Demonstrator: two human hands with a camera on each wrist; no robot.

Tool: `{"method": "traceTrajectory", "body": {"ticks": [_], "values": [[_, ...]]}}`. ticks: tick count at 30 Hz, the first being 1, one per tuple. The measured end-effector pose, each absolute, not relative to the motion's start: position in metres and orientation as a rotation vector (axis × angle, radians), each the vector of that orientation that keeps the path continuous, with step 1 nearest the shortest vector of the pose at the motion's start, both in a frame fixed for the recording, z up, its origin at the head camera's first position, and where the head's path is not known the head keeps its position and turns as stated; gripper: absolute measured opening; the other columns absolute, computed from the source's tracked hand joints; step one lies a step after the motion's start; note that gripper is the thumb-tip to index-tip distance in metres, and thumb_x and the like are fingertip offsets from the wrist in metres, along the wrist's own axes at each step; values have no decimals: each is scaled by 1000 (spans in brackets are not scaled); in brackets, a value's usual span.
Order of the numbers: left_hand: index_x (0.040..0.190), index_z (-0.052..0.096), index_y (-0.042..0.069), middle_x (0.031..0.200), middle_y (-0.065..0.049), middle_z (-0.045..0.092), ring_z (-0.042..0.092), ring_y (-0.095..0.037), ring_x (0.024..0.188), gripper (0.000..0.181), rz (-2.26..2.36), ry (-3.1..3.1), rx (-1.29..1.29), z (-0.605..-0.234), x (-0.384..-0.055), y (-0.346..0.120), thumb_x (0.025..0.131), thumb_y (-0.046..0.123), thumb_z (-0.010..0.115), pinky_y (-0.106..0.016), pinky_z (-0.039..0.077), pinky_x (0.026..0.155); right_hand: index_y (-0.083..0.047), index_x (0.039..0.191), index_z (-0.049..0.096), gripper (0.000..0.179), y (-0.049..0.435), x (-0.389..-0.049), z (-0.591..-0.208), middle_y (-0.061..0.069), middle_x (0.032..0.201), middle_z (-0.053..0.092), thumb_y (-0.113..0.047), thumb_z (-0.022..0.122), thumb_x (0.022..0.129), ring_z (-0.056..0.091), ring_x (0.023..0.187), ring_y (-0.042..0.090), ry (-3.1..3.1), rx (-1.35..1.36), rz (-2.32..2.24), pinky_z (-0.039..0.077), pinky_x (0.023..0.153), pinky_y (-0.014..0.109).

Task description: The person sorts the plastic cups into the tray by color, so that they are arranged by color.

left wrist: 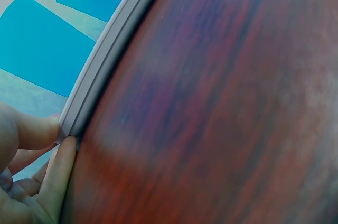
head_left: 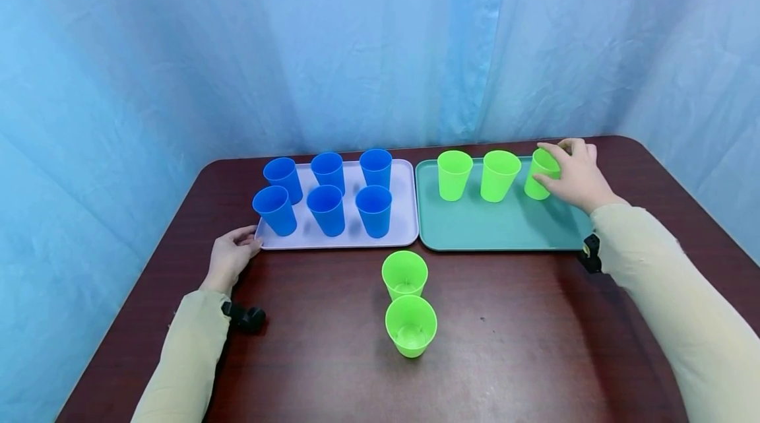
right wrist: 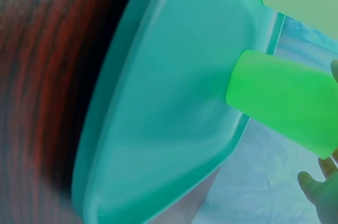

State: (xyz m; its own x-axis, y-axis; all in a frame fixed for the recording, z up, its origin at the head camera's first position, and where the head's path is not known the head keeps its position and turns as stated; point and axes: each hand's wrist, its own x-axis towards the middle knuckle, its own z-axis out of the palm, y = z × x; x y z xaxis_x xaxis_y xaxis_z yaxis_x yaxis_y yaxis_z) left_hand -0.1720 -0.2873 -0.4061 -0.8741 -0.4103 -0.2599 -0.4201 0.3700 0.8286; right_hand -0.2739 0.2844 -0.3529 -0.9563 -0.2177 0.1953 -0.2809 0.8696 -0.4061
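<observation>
At the near left corner of the lavender tray (head_left: 404, 212), my left hand (head_left: 231, 257) pinches the rim; the left wrist view shows the thumb (left wrist: 37, 131) on top and a finger beneath. Several blue cups (head_left: 327, 212) stand upright in two rows on that tray. My right hand (head_left: 578, 175) holds a green cup (right wrist: 288, 100) near its rim, thumb on the near side and fingers round the far side. This cup is over the back right of the green tray (head_left: 505, 231). Two more green cups (head_left: 454, 179) stand left of it in the same row.
Two green cups, one behind the other (head_left: 411, 327), stand upright on the dark wooden table (head_left: 320, 357) in front of the trays. The trays lie side by side, edges close together. A blue curtain (head_left: 356, 47) hangs behind the table and along both sides.
</observation>
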Motion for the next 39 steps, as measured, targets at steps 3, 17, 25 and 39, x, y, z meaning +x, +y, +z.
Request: {"method": "traceTrajectory", "body": {"ticks": [3, 17, 25, 39], "values": [[138, 47, 2, 119, -15, 52, 50, -18, 95, 44, 1579, 2593, -779, -406, -172, -287, 95, 7, 54, -6, 45, 61, -3, 141, 39, 59, 286, -272, -351, 33, 132, 25, -17, 63, 90, 20, 117, 47, -2867, 401, 662, 34, 82, 60], [138, 48, 3, 119, -14, 51, 49, -19, 95, 43, 1587, 2601, -783, -405, -172, -286, 95, 6, 54, -5, 44, 61, 2, 134, 48, 50, 282, -260, -333, 32, 131, 31, -7, 64, 88, 24, 119, 46, -2671, 530, 686, 28, 87, 60], [138, 48, 2, 119, -14, 52, 49, -19, 95, 43, 1572, 2607, -778, -404, -171, -286, 95, 6, 54, -5, 44, 61, 4, 129, 52, 46, 278, -256, -325, 30, 128, 38, -1, 65, 85, 30, 118, 44, -2542, 650, 673, 24, 92, 59], [139, 47, 3, 120, -15, 51, 49, -19, 96, 44, 1569, 2596, -776, -403, -170, -286, 95, 7, 53, -5, 44, 61, 3, 121, 58, 49, 236, -235, -307, 27, 121, 46, 6, 73, 74, 38, 111, 42, -2360, 913, 671, 34, 86, 52]]}}
